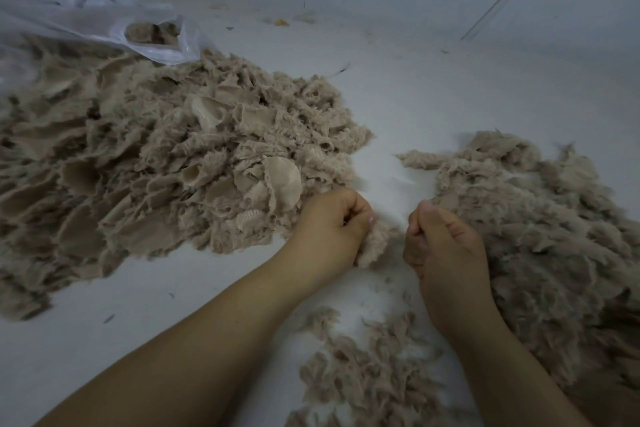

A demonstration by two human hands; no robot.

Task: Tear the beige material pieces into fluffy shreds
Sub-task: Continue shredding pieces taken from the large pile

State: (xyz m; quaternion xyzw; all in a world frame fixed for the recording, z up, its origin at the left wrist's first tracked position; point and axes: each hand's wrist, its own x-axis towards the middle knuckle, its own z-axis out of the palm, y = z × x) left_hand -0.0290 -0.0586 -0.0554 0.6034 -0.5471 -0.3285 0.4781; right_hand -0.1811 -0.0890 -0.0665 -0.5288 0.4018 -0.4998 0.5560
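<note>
Risk is that your torn shreds drift back into the untorn pile [156, 156], because both heaps lie near each other on the surface [173, 288]. Left hand [332, 225] fingers curl tightly round a beige tuft [375, 241]; right hand [440, 246] is fisted, its hold hidden.

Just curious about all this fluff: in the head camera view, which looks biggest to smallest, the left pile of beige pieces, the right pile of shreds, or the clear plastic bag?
1. Left pile of beige pieces
2. Right pile of shreds
3. Clear plastic bag, though it is farther away and cut off by the frame edge, so unsure.
</note>
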